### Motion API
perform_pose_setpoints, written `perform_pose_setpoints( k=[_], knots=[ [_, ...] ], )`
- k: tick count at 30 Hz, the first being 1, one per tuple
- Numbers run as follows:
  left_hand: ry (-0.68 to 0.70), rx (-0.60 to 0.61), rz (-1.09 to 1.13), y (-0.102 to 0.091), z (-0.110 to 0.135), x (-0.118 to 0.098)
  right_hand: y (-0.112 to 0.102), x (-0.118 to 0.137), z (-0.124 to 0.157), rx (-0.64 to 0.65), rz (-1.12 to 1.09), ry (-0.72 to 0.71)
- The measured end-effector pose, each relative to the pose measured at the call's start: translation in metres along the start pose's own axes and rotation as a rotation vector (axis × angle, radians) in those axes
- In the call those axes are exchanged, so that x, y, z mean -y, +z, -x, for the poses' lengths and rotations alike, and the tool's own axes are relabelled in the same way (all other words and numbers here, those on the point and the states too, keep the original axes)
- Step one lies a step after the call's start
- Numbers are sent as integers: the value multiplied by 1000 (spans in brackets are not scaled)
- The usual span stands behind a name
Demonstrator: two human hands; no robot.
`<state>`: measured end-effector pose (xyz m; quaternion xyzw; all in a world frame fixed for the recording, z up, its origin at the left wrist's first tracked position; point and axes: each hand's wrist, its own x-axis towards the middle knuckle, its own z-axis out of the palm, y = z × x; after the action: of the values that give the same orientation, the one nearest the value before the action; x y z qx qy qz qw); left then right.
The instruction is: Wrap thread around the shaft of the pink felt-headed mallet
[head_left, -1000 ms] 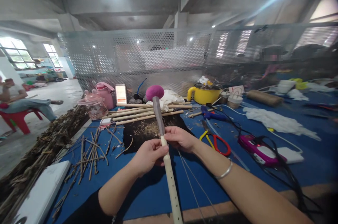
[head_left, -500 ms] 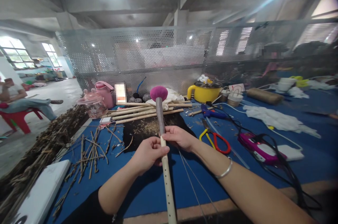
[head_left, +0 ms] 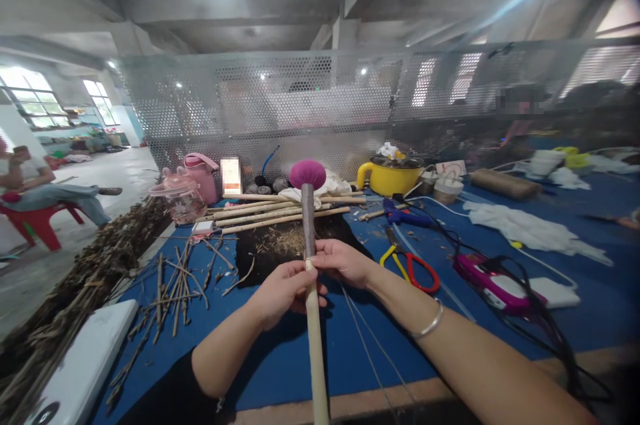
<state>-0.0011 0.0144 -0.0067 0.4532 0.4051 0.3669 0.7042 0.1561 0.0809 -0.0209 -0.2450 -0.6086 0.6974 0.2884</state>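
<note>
I hold a long pale bamboo stick (head_left: 315,345) upright over the blue table (head_left: 280,358). Its upper part is wrapped in dark material and ends in a round magenta pad (head_left: 307,173). My left hand (head_left: 285,291) is closed around the stick just below the wrapped part. My right hand (head_left: 343,261) pinches it right above, at the lower edge of the wrap; a silver bangle (head_left: 427,325) sits on that wrist.
A black cloth (head_left: 260,251), loose twigs (head_left: 175,285), bamboo poles (head_left: 270,215), red-and-yellow scissors (head_left: 410,265), a blue glue gun (head_left: 400,215), a yellow pot (head_left: 390,178), a pink device with cables (head_left: 490,275) and white cloth (head_left: 530,228) lie around. A person (head_left: 30,185) sits far left.
The stick has swung more upright and turned, so its small holes no longer face me. Both hands keep their grip in nearly the same place.
</note>
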Motion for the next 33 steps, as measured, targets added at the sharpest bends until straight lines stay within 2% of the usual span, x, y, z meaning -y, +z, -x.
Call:
perform_pose_setpoints(
  k=[4, 6, 9, 12, 19, 23, 25, 30, 33],
  knots=[
    [-109, -62, 283, 11, 0, 0, 4, 0, -1, 17, 7, -11],
    [-114, -111, 382, 17, 0, 1, 8, 1, -2, 6, -13, -18],
    [-72, -215, 400, 22, 0, 2, 12, 2, -3, -26, 22, -15],
    [-32, -268, 371, 24, 0, 2, 13, 4, -3, -17, 11, -24],
    [8, -239, 432, 25, 1, 1, 16, 8, -1, 4, -99, -30],
    [-5, -167, 490, 25, 1, 2, 21, 7, -2, -21, -155, -34],
    [38, -186, 394, 25, 0, 6, 19, 6, -3, -37, -141, -31],
    [217, -417, -137, 19, -4, 13, 7, 9, -3, -116, 12, 16],
    [318, -402, -251, 11, -6, 12, 2, 14, 0, -139, 60, -2]
  ],
)
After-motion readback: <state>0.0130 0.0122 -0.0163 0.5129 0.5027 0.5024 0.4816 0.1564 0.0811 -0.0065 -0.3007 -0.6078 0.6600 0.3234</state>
